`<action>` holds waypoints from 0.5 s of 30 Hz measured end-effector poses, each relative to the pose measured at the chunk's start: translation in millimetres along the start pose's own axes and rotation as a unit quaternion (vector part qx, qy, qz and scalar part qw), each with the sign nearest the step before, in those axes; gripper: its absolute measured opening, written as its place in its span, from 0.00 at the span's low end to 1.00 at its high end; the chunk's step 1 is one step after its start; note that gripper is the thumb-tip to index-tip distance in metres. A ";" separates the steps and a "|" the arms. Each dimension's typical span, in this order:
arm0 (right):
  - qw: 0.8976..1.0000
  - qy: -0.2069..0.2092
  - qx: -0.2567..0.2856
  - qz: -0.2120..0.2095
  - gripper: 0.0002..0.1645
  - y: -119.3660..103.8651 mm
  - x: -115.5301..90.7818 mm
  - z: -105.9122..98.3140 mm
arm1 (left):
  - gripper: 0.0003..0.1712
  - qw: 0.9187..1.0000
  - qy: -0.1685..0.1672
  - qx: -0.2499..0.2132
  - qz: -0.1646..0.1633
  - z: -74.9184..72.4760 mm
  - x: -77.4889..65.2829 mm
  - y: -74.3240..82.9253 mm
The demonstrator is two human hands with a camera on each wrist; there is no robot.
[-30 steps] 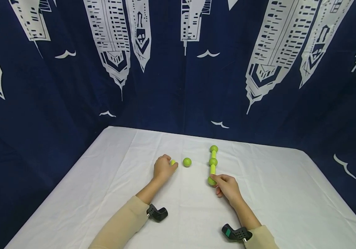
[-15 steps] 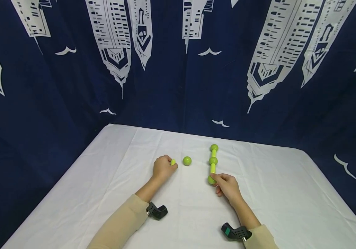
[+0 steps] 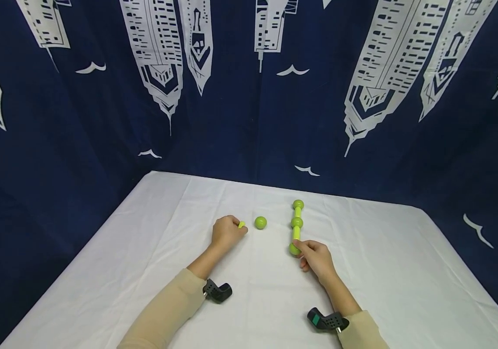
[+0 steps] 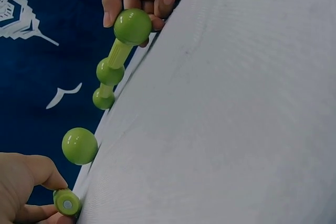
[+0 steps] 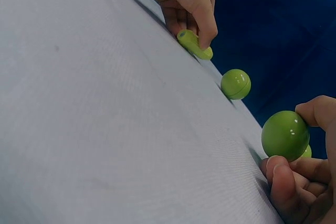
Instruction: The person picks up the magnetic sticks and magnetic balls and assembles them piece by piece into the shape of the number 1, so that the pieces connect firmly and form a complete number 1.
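Observation:
My left hand (image 3: 226, 233) pinches a short yellow-green rod (image 5: 190, 43) between thumb and fingers, low over the white cloth. In the left wrist view, the rod's near end shows a round silver disc. Just right of this hand sits a loose shiny green ball (image 3: 260, 223). Farther right lies a straight chain of three green balls joined by two yellow-green rods (image 3: 296, 232), pointing away from me. With thumb and fingertips, my right hand (image 3: 319, 259) grips the chain's nearest ball (image 5: 285, 136). The middle ball (image 4: 110, 72) and far ball (image 4: 103, 98) line up beyond it.
A white cloth (image 3: 249, 300) covers the table, its far edge close behind the chain. Dark blue curtain (image 3: 231, 126) with white building and bird prints hangs behind and at both sides. Black wrist devices (image 3: 217, 291) sit at both sleeve cuffs.
The head view has shifted slightly, so everything sits a little higher. Both hands keep their grips, and the loose ball and the chain stay in place.

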State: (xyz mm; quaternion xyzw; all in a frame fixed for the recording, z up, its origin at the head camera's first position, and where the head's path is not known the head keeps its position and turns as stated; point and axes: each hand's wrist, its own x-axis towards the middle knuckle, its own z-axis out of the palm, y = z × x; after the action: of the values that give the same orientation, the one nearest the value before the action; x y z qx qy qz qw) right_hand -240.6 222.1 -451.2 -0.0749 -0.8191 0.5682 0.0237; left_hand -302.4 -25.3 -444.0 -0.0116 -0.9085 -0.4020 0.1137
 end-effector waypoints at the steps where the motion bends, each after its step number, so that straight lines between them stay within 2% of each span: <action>1: 1.000 0.000 -0.001 0.000 0.21 0.1 0.2 -0.2 | 0.12 1.000 -0.002 -0.007 -0.004 -0.5 0.0 0.6; 6: 1.000 -0.001 -0.003 0.000 0.22 0.3 1.1 -0.4 | 0.10 0.998 -0.016 -0.054 -0.032 -4.2 1.2 1.8; 15: 1.000 -0.001 -0.005 -0.002 0.23 0.4 0.2 -0.3 | 0.13 0.989 -0.041 -0.124 -0.075 -9.4 1.0 4.7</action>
State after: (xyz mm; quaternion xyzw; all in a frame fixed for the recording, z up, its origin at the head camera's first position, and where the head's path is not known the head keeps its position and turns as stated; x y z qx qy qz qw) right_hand -240.7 222.5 -451.5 -0.0732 -0.8219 0.5644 0.0236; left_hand -300.9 -29.1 -434.2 0.0265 -0.8539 -0.5179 0.0434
